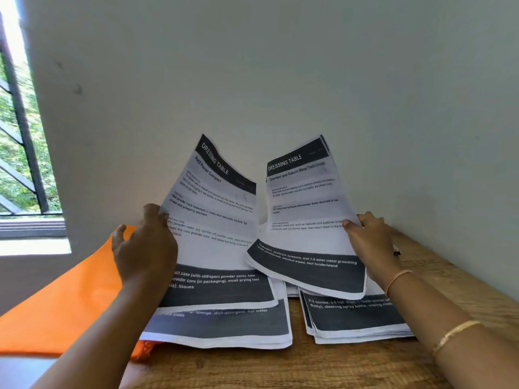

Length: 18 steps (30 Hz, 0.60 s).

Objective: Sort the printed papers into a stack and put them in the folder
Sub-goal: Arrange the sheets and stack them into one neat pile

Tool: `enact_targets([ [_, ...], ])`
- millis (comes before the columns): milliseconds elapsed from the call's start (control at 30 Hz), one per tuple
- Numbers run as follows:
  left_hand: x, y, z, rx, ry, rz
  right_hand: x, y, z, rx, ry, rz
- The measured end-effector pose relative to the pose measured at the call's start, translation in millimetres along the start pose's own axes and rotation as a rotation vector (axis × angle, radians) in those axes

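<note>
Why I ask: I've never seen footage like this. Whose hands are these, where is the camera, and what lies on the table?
No machine here: a person works with bare hands, and the single camera sits on their head, looking forward and down. The left hand grips the edge of the Refill Powder Compact sheet; the right hand pinches the Disinfect and Return Metal Tools sheet. Both sheets are tilted up from printed papers on a wooden table: a left pile and a right pile. An orange folder lies at the left, partly under the left pile.
</note>
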<state>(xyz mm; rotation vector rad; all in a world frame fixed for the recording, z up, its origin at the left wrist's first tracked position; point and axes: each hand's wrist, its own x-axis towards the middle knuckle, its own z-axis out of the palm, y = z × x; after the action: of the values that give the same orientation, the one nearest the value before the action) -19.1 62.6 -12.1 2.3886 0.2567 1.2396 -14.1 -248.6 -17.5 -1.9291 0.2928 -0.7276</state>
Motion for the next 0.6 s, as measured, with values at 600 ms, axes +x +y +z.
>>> enact_targets([
  [600, -0.5, 8.5, -11.7, -0.201, 0.039, -0.085, 14.6, 7.0, -13.3, 0.343, 0.071, 0.133],
])
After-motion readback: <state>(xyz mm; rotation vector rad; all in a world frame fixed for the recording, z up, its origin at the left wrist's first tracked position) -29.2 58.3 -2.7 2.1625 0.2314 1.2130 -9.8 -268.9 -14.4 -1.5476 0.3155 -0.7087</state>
